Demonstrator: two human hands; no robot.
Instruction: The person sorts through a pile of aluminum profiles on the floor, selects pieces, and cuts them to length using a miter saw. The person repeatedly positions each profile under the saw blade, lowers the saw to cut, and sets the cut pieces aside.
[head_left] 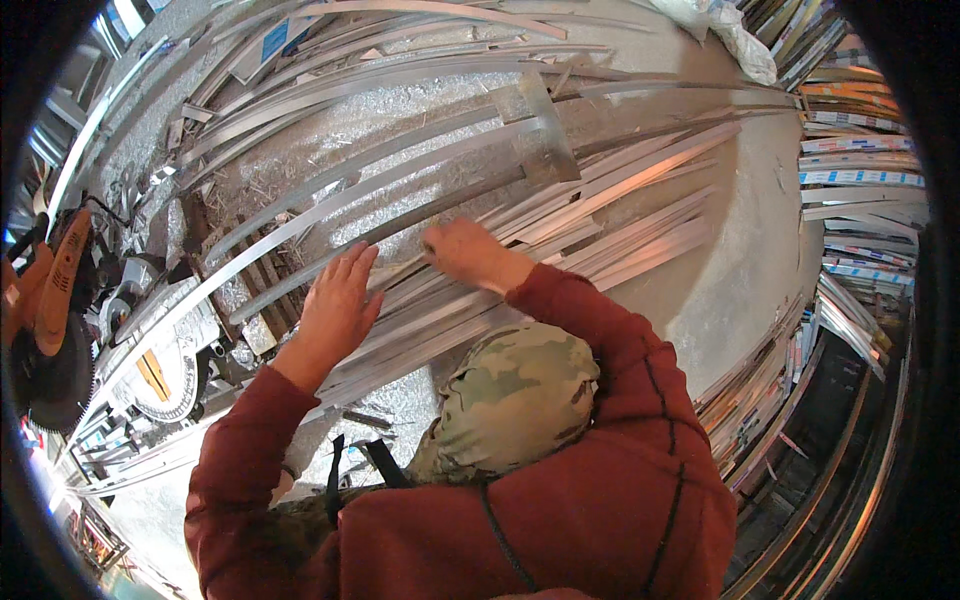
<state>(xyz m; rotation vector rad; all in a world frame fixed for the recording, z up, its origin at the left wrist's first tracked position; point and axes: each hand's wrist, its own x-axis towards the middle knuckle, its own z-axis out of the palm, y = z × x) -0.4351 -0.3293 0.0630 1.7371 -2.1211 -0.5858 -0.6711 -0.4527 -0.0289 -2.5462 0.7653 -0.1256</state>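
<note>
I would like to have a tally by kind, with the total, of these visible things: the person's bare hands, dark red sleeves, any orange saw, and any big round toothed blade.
Hands: 2 (left hand, right hand)
Dark red sleeves: 2
Orange saw: 1
Round toothed blade: 1
Total: 6

Floor (755, 270): grey and dusty, spreading right of the saw (62, 285)
Metal strips (650, 180): long, piled loosely, right of the saw
Shavings (400, 95): silvery, strewn beyond and right of the saw
Offcuts (195, 112): short, beyond the saw
</note>
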